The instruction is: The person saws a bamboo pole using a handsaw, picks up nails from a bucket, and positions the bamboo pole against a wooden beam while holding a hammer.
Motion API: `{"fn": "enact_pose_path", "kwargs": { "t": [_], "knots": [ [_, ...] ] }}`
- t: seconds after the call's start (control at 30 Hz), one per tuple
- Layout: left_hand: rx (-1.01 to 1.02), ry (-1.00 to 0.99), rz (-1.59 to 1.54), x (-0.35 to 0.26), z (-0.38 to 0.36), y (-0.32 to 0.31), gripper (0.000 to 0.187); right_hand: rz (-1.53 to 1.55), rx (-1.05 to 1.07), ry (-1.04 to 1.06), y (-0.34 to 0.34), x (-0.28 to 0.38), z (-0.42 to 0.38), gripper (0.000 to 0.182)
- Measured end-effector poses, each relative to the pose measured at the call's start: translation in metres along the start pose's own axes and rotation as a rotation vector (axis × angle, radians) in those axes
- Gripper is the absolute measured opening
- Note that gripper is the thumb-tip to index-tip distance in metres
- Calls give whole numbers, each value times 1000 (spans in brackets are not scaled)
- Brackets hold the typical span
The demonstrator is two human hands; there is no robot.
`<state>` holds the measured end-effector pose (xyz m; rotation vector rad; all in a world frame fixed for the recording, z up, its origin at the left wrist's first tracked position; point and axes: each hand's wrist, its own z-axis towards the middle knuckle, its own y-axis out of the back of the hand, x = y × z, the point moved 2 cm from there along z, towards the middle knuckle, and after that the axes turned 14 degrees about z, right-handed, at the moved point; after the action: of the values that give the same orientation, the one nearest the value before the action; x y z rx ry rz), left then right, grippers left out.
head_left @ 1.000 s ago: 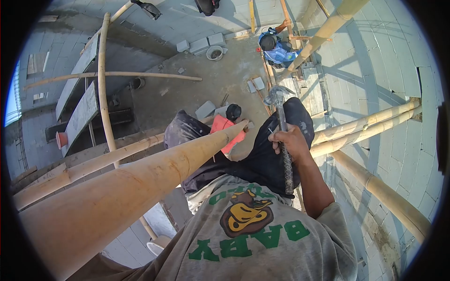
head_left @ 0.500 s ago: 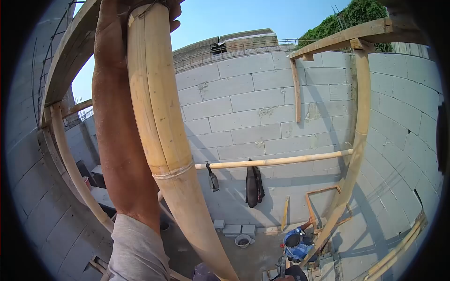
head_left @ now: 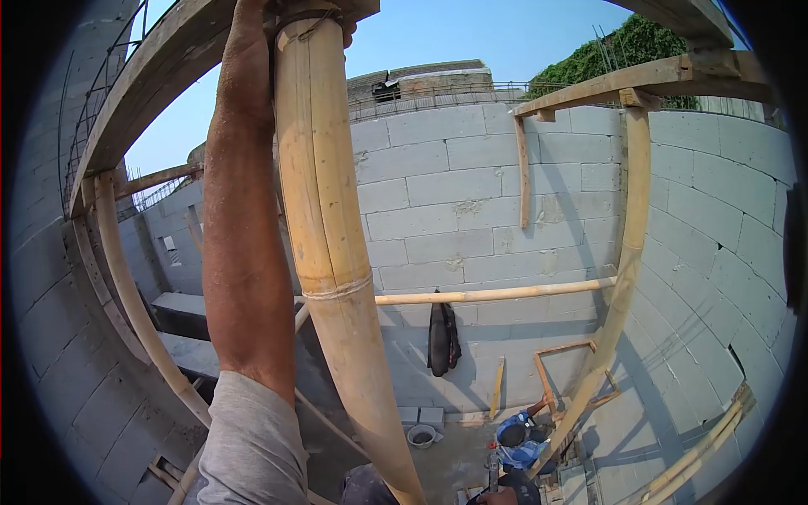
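Note:
My left arm reaches up along the left side of a thick bamboo pole (head_left: 324,185). My left hand (head_left: 347,30) is at the top edge, mostly hidden, with its fingers wrapped round the pole's upper end, near a wire tie (head_left: 311,17) and under a wooden beam (head_left: 151,88). Low in the view, at the bottom edge, my right hand (head_left: 497,497) is partly visible, closed on a dark tool (head_left: 494,471) whose kind I cannot make out. Dark cloth (head_left: 368,486) shows beside the pole's lower part.
Far below, a person in blue (head_left: 518,442) touches a wooden frame (head_left: 549,379). A horizontal bamboo pole (head_left: 497,294) carries a dark garment (head_left: 443,338) before a block wall (head_left: 438,189). Another bamboo post (head_left: 633,227) supports a beam (head_left: 606,82) at right. A basin (head_left: 422,435) is on the ground.
The view has shifted, so my left arm and the thick pole appear farther right, while the wall and hanging garment appear farther left. The small hanging bottle is out of sight. My left hand keeps its hold.

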<state>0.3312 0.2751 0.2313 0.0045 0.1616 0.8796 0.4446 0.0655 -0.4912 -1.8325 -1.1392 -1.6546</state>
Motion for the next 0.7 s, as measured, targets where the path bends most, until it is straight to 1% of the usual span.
{"fn": "enact_pose_path", "kwargs": {
  "t": [0.1,0.17,0.23,0.27,0.37,0.57,0.67,0.7],
  "knots": [
    [-63,65,20,-5,-6,-2,50,-49,4,52,-2,-7,1,45],
    [-86,91,-39,-18,-11,-11,50,-66,-2,71,-4,-11,1,47],
    [-17,-43,30,-5,-2,-3,51,-68,13,66,-5,-6,1,54],
    [-1,-31,24,-2,-1,0,50,-70,18,61,-4,-4,0,58],
    [-13,19,-2,-3,-1,1,51,-115,61,39,-4,-7,5,56],
    [-30,104,-64,-1,0,1,51,79,-131,-105,-2,32,-9,31],
    [-16,132,-94,3,0,5,52,296,-193,-294,4,74,-25,19],
    [-9,135,-105,6,0,7,52,303,-188,-302,4,80,-27,19]
  ]
}}
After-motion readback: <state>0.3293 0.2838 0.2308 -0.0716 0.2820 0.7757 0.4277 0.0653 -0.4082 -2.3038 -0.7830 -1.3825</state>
